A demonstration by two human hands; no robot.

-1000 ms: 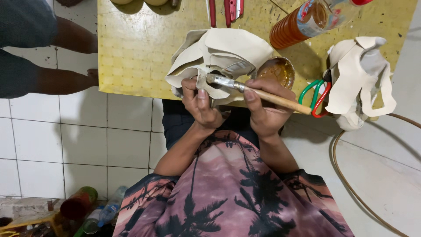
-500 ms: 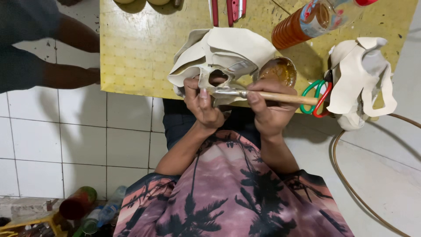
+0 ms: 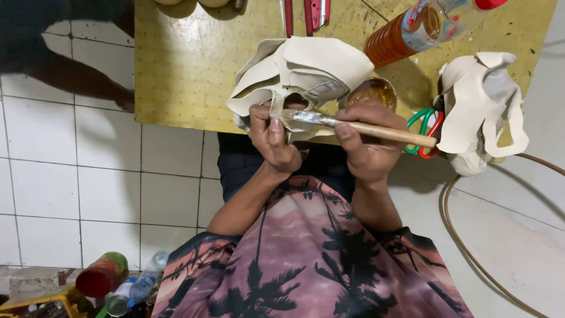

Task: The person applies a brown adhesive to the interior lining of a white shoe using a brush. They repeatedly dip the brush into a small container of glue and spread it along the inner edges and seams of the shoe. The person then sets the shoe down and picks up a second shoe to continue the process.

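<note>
My left hand (image 3: 272,141) pinches the near edge of a cream leather shoe upper (image 3: 306,76) that rests at the front edge of a yellow pegboard table (image 3: 182,65). My right hand (image 3: 368,141) grips a wooden-handled brush (image 3: 376,129), held nearly level, with its metal ferrule and bristles against the leather right by my left thumb. A small open tin of amber glue (image 3: 372,92) sits just beyond my right hand's knuckles.
A second cream leather upper (image 3: 482,106) lies at the table's right, over green-and-red-handled scissors (image 3: 425,126). An orange ribbed plastic bottle (image 3: 406,32) lies behind the tin. Red-handled tools (image 3: 306,12) are at the far edge. Another person's legs (image 3: 70,59) stand at left. Bottles (image 3: 126,285) clutter the tiled floor.
The brush has levelled out and its tip slid left along the leather edge toward my left thumb. My left hand keeps its pinch on the upper.
</note>
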